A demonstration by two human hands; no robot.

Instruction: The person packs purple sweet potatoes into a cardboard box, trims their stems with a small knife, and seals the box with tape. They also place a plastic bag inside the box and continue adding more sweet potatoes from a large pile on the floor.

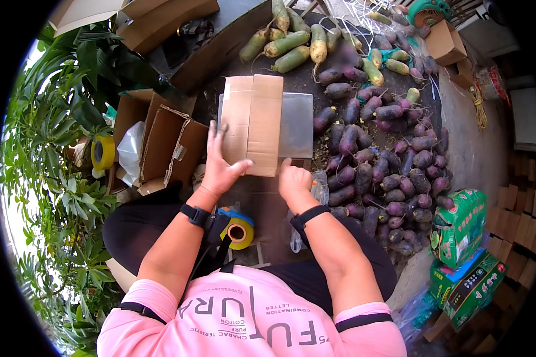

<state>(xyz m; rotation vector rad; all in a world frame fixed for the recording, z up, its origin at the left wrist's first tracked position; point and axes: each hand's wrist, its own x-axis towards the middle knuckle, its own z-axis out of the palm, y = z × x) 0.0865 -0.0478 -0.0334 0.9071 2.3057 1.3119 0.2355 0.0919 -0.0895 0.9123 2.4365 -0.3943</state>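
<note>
A closed cardboard box [254,125] stands before me, partly over a flat grey metal plate [297,125]. My left hand [221,167] is at the box's left side, fingers spread, the thumb near its lower edge; whether the palm presses on it I cannot tell. Just off the lower right corner, my right hand [295,180] is curled and a little blurred, with its index finger near the corner; no object in it is plain. Below the left hand, a roll of yellow tape [240,234] with a blue part rests between my legs.
Purple radishes [384,178] are heaped at the right, with large green radishes [288,49] at the top. Opened cardboard boxes [161,147] and another yellow tape roll [102,152] lie at the left, beside leafy plants [62,178]. Green packages [462,227] are stacked at lower right.
</note>
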